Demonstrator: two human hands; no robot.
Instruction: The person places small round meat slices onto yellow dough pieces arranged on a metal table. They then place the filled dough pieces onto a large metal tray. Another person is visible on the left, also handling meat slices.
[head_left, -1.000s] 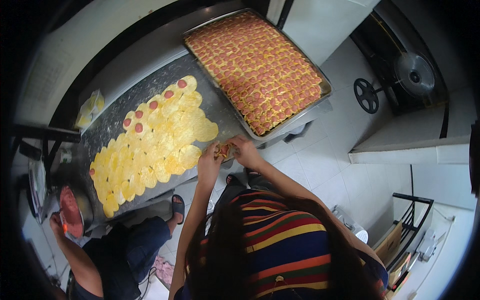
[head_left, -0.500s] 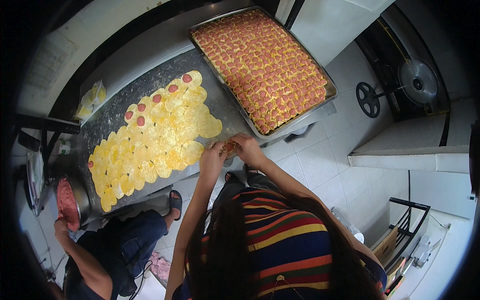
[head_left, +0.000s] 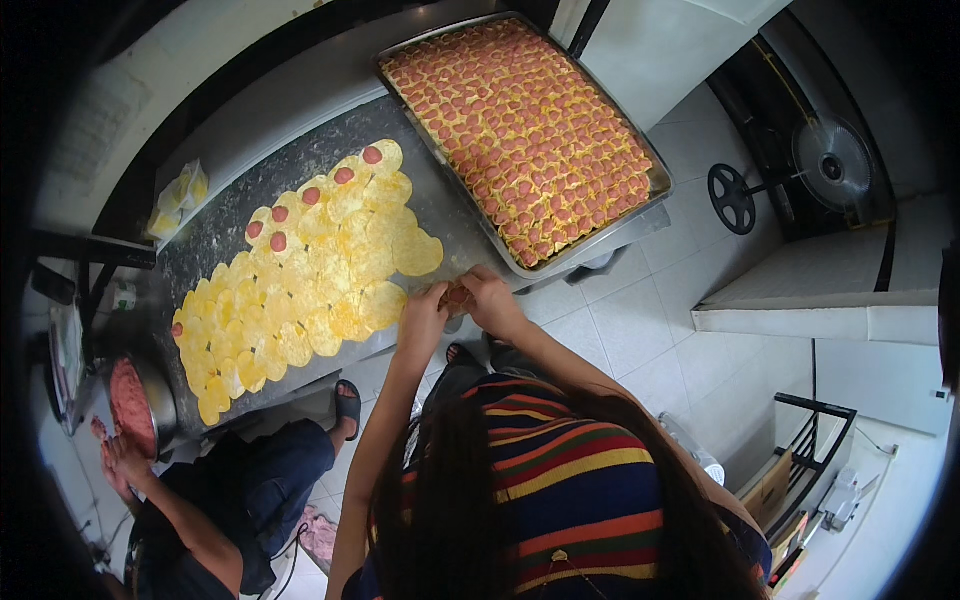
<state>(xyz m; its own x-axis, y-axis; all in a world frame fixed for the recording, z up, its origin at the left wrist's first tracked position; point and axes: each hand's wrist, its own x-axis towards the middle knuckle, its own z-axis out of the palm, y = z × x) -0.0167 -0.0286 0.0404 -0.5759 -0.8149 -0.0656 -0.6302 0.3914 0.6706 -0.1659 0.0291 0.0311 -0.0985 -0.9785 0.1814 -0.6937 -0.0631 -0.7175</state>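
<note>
My left hand and my right hand meet at the near edge of the dark counter, both pinched around one small yellow wrapper with pink filling. To their left, many round yellow wrappers lie spread over the counter, a few at the far side topped with pink filling. Just beyond my hands stands a large metal tray packed with rows of filled, folded pieces.
A second person sits at the lower left, their hand at a metal bowl of pink filling. A small plastic bag lies at the counter's far left. A fan and wheel stand on the tiled floor at right.
My hands stay together on the small piece at the counter's edge, shifting only slightly. The other person's hands have moved at the bowl.
</note>
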